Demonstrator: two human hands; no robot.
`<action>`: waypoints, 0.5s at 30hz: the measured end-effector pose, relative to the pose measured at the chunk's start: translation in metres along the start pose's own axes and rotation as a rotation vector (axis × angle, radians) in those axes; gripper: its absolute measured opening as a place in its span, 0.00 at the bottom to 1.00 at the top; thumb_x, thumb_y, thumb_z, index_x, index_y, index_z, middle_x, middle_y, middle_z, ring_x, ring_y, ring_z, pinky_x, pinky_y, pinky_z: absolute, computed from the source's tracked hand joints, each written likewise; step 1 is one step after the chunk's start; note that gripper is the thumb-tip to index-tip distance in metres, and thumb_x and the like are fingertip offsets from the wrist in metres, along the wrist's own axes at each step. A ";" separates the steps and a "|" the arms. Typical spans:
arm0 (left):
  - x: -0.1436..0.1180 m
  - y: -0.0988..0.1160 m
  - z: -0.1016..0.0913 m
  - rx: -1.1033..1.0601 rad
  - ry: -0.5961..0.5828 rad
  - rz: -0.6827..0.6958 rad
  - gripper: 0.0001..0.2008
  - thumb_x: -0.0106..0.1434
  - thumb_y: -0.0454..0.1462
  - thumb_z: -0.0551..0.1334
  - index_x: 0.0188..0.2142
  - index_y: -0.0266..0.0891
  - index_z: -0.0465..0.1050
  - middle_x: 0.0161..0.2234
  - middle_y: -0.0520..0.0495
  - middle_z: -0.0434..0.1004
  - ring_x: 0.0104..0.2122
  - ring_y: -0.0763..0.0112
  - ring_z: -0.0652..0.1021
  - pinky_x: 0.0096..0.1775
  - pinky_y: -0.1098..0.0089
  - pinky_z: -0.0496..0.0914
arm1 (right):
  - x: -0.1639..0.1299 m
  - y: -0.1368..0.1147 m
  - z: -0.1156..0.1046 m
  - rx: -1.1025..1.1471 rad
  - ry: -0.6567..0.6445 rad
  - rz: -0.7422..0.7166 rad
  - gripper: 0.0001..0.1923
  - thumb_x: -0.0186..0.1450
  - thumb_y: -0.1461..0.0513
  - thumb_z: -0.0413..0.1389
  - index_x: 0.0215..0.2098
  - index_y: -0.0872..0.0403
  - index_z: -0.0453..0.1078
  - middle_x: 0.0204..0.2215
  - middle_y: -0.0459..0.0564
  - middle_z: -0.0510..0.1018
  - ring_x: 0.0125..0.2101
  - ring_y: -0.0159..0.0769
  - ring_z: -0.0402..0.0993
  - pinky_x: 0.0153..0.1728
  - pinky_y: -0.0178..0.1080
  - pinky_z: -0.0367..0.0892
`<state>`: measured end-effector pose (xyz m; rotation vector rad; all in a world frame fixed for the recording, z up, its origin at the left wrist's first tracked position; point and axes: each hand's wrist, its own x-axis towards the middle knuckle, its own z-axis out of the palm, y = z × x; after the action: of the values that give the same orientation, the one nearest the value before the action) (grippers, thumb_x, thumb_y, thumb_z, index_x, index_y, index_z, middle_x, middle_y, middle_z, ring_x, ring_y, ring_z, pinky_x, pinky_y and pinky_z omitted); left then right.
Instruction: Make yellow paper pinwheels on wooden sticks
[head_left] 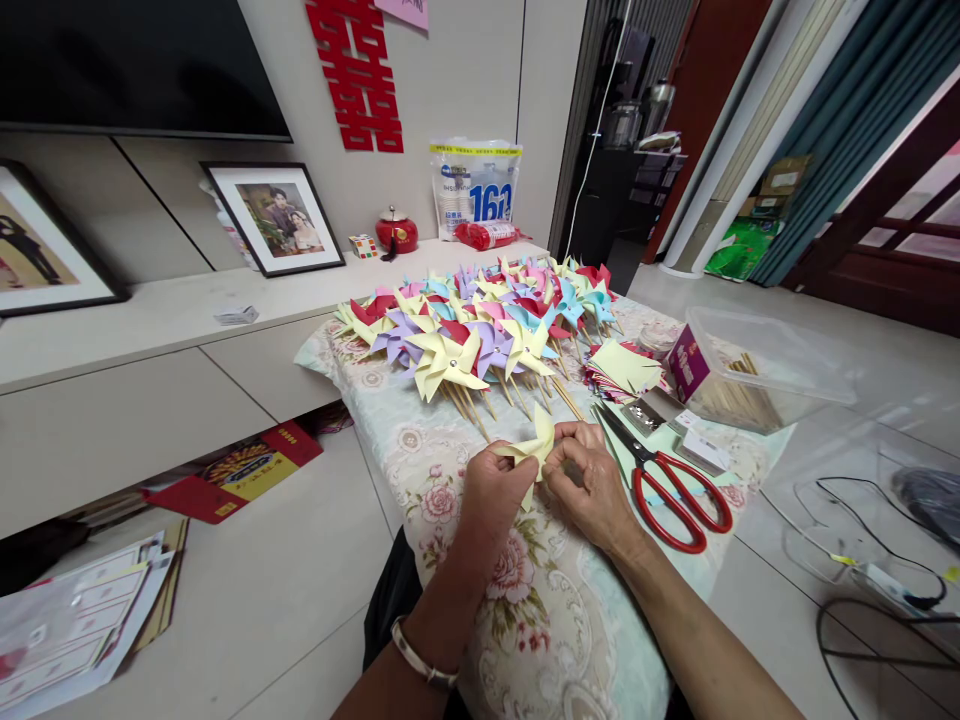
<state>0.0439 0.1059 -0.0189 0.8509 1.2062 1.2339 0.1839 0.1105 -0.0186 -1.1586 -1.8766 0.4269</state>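
- Now both my hands are together over the flowered cloth [525,620], and between them I hold a yellow paper pinwheel [534,445] that is not on a stick.
- My left hand [491,495] is closed on the left side of the paper, with the thumb and fingers pinching a folded flap.
- My right hand [592,490] is closed on the right side, its fingertips pressing near the middle of the paper; I cannot see the centre itself, because my fingers cover it.
- The paper is lifted a little from the cloth, just in front of the pile of finished pinwheels [480,325].
- The red scissors [671,480] lie just beside my right hand, blades pointing away from me.
- I think the folded corners can spring open if one pinch becomes loose, because thin paper wants to go flat again.
- If I press too hard, I think the flaps will crease sharp and the shape will be spoiled.
- My right wrist is near the scissors, so a wide movement could push them toward the table edge.
- The stack of cut paper squares [626,368] and the clear box of sticks [750,370] stand behind the scissors; an elbow movement could scatter them.
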 end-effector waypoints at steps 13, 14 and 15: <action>0.001 -0.003 0.000 0.079 0.033 0.054 0.03 0.48 0.35 0.65 0.23 0.39 0.72 0.19 0.56 0.72 0.20 0.74 0.69 0.25 0.74 0.62 | 0.001 -0.001 0.000 0.006 -0.005 0.008 0.08 0.61 0.67 0.56 0.25 0.51 0.68 0.37 0.51 0.75 0.42 0.45 0.67 0.43 0.48 0.64; 0.002 -0.005 0.000 0.085 0.032 0.058 0.04 0.48 0.35 0.65 0.24 0.39 0.72 0.19 0.56 0.72 0.20 0.74 0.69 0.25 0.74 0.62 | 0.001 -0.001 0.000 0.006 -0.007 0.007 0.09 0.61 0.67 0.56 0.24 0.51 0.68 0.37 0.51 0.75 0.42 0.45 0.67 0.43 0.48 0.65; 0.003 -0.008 -0.001 0.092 0.032 0.063 0.03 0.48 0.35 0.65 0.24 0.39 0.72 0.19 0.56 0.71 0.20 0.74 0.69 0.25 0.74 0.62 | 0.001 -0.001 0.000 0.006 -0.008 0.007 0.09 0.61 0.67 0.56 0.24 0.51 0.68 0.37 0.51 0.75 0.42 0.45 0.67 0.42 0.48 0.65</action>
<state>0.0448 0.1074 -0.0273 0.9461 1.2778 1.2547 0.1833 0.1108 -0.0182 -1.1619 -1.8774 0.4415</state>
